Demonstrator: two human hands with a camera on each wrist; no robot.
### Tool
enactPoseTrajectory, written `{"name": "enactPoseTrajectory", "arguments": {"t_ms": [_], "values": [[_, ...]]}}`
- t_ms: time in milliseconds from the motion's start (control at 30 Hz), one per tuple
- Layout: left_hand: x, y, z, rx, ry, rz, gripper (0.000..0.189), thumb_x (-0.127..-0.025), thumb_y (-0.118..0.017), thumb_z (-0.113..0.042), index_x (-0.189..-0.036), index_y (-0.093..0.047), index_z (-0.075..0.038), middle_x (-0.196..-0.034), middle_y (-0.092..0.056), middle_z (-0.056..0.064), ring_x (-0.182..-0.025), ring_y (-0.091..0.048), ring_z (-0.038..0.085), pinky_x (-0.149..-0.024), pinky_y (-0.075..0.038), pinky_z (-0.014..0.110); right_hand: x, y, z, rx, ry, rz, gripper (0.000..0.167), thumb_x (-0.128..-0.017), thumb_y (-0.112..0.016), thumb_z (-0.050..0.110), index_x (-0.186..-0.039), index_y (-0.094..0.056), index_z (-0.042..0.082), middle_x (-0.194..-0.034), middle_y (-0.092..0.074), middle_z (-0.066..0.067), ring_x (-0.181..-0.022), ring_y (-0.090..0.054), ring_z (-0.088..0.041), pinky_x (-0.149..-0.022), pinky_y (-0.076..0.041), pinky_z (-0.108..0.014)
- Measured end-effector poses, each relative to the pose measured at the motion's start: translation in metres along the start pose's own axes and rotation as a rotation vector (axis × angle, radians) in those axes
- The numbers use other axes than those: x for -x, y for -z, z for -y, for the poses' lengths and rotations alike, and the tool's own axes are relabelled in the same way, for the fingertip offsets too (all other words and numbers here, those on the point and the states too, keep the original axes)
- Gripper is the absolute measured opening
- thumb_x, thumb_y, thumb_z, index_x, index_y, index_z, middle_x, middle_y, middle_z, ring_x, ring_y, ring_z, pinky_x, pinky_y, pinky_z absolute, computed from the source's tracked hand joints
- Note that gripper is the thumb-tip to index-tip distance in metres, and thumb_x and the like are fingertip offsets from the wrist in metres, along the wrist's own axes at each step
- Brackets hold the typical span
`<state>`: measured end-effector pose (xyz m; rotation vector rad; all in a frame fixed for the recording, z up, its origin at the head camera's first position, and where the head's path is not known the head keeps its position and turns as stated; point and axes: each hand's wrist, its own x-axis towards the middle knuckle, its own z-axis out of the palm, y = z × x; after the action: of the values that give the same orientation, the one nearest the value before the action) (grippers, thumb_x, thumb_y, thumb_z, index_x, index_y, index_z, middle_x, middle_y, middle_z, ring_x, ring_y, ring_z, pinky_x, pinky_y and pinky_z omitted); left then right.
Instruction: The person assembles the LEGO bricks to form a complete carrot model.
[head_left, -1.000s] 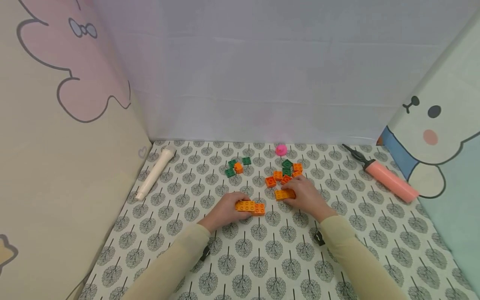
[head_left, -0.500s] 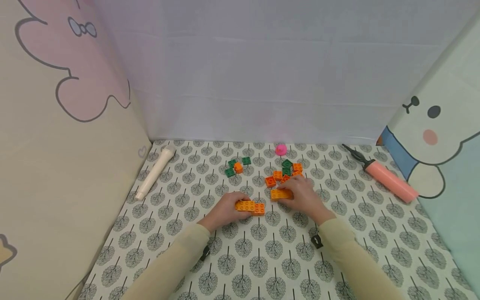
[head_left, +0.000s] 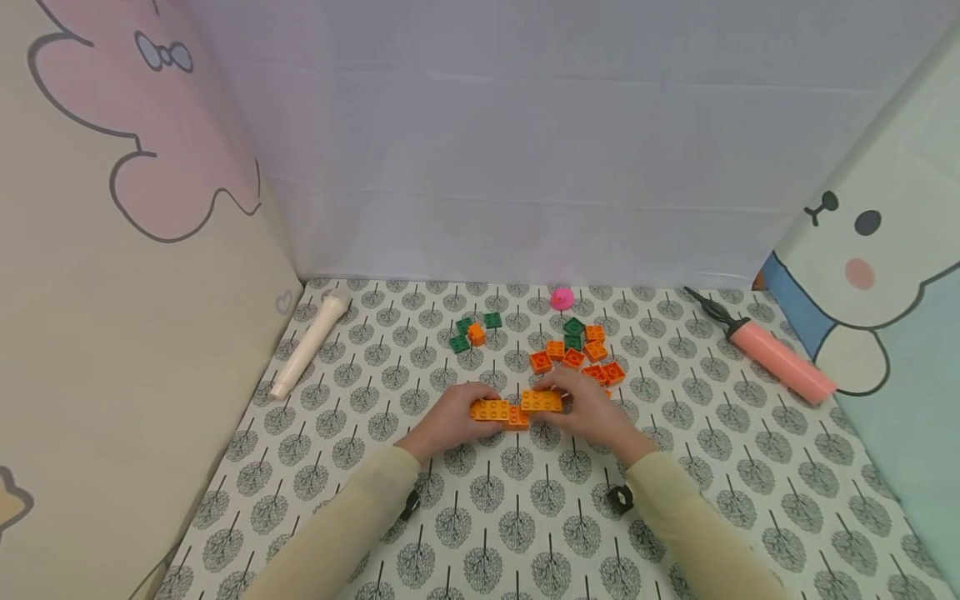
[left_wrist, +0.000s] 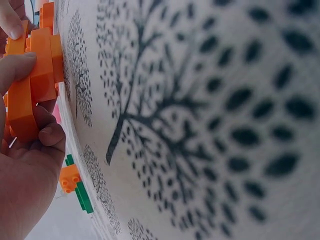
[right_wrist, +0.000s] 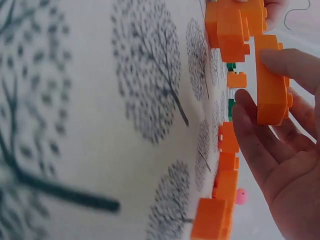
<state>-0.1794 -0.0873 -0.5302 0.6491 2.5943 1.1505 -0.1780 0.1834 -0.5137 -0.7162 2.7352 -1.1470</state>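
Observation:
In the head view my left hand [head_left: 450, 418] grips a stack of orange toy building bricks low over the cloth. Its top is a long light-orange brick [head_left: 490, 410], and an orange brick [head_left: 517, 419] sticks out to the right beneath it. Thumb and fingers of my right hand [head_left: 597, 414] pinch another long light-orange brick [head_left: 542, 401], studs up, over the stack's right end. From the right wrist view, this long brick [right_wrist: 270, 95] is raised off the cloth and a little apart from the stack [right_wrist: 231, 30]. The left wrist view shows my left hand [left_wrist: 27, 182] around the stack.
Loose orange bricks [head_left: 595, 351] and green bricks [head_left: 573, 342] lie beyond my right hand. Another small group, with an orange brick [head_left: 477, 335], sits farther left. A pink rubber duck [head_left: 562, 299], a white tube [head_left: 311, 346] and a coral hand pump [head_left: 783, 362] rest farther out.
My right hand has carried its long brick leftward, from beside the loose bricks to above the stack's right end. My left hand has stayed in place, holding the stack.

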Motion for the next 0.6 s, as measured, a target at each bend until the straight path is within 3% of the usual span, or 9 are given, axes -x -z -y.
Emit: {"name": "enactPoseTrajectory", "arguments": {"t_ms": [100,367,600], "values": [[0.0,0.0,0.001,-0.005,-0.007,0.0,0.036,-0.085,-0.087,-0.022,-0.118,-0.074,-0.017,-0.105,-0.069,-0.009,-0.09,-0.059,0.012,-0.086,-0.05,0.035,0.002,-0.005,-0.001,-0.1,-0.011,-0.008,0.038,-0.083,-0.09,0.028,-0.116,-0.072,0.023,-0.11,-0.065,0.01,-0.098,-0.062,-0.016,-0.086,-0.056,-0.037],[-0.001,0.0,0.001,-0.009,-0.015,-0.003,0.032,-0.085,-0.087,-0.021,-0.113,-0.075,-0.017,-0.107,-0.07,-0.008,-0.09,-0.06,0.012,-0.086,-0.05,0.034,0.003,-0.02,-0.005,-0.327,-0.174,0.019,0.039,-0.083,-0.091,0.026,-0.117,-0.073,0.022,-0.109,-0.07,0.003,-0.093,-0.066,-0.02,-0.084,-0.057,-0.035],[-0.001,0.0,0.002,-0.001,-0.024,0.001,0.032,-0.084,-0.087,-0.019,-0.113,-0.075,-0.017,-0.108,-0.07,-0.008,-0.09,-0.06,0.012,-0.087,-0.05,0.035,0.003,-0.027,-0.01,-0.427,-0.135,0.004,0.038,-0.085,-0.089,0.021,-0.119,-0.073,0.017,-0.113,-0.07,-0.003,-0.093,-0.067,-0.024,-0.082,-0.057,-0.032]]}}
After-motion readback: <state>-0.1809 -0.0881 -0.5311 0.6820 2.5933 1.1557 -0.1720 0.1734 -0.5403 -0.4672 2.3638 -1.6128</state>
